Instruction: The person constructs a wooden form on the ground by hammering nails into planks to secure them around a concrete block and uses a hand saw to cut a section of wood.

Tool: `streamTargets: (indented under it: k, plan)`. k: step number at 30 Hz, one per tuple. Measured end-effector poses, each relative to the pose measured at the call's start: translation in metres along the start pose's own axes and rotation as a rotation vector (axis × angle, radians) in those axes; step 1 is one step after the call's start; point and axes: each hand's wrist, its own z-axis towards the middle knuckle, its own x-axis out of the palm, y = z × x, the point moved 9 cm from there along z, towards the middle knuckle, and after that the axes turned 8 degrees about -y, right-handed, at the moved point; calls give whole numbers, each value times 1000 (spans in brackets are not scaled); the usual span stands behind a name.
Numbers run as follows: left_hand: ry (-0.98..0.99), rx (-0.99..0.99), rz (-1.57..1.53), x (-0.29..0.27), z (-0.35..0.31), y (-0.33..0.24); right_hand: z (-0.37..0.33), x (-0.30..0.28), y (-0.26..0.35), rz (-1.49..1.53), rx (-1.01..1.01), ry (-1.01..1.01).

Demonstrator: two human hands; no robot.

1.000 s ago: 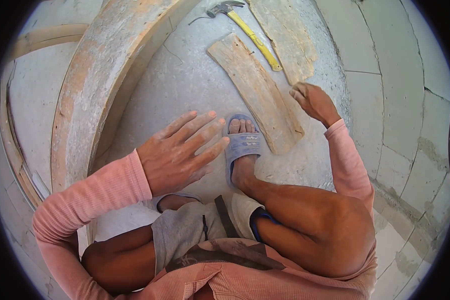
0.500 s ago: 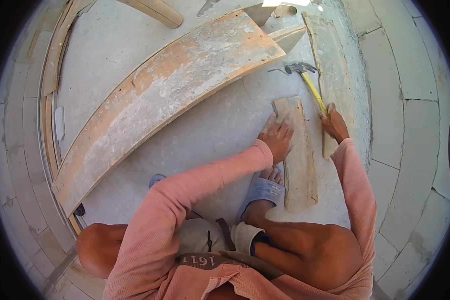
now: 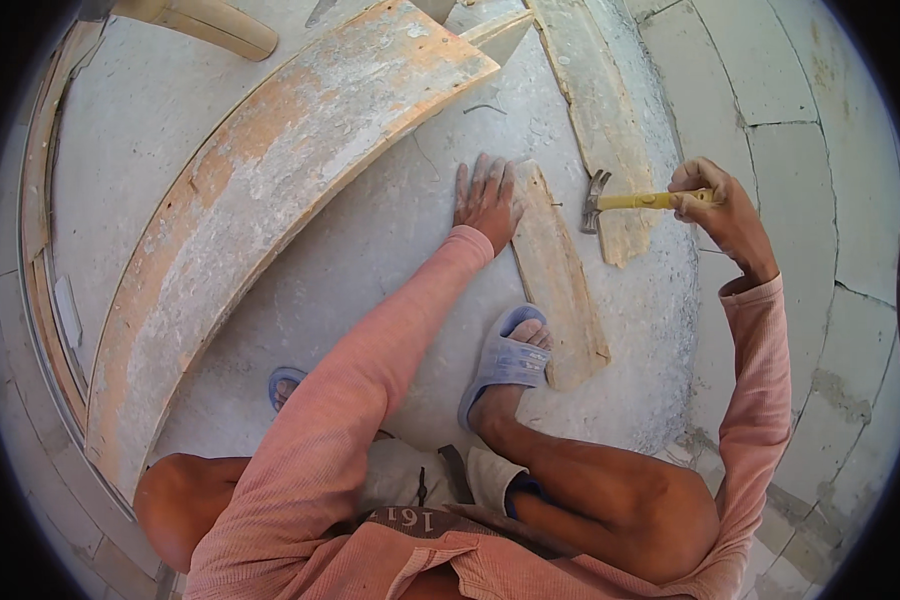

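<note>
My right hand [image 3: 727, 215] is closed round the end of the yellow handle of a claw hammer [image 3: 638, 201]. The hammer lies level, its dark metal head toward the left, close to a nail [image 3: 558, 204] that sticks out of the right edge of a short wooden board [image 3: 553, 270]. My left hand [image 3: 485, 205] rests with fingers spread, its thumb side against the upper left edge of that board. The board's lower end is beside my right foot in a blue sandal [image 3: 510, 360].
A large curved wooden form [image 3: 270, 200], crusted with cement, spans the left. Beyond the hammer lies a longer plank [image 3: 595, 110]. A bent metal piece [image 3: 485, 108] is on the concrete floor. Wall blocks [image 3: 770, 180] line the right, and a round wooden post [image 3: 225, 25] shows top left.
My right hand has lifted the hammer and swung it round, so its head now points left beside the nail. My left hand has flattened and slid to the board's left edge. The view has shifted right.
</note>
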Motion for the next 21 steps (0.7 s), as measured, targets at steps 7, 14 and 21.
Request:
streamTargets:
  k: [7,14,21]
  plan:
    - [89,-117,52,-17,-3,-5,32,33,-45,429,-24,-447]
    - [-43,-115,20,-4,53,-2,44,72,1,931,140,-303]
    - [-98,-108,185,10,58,-1,84,99,21,884,56,-305]
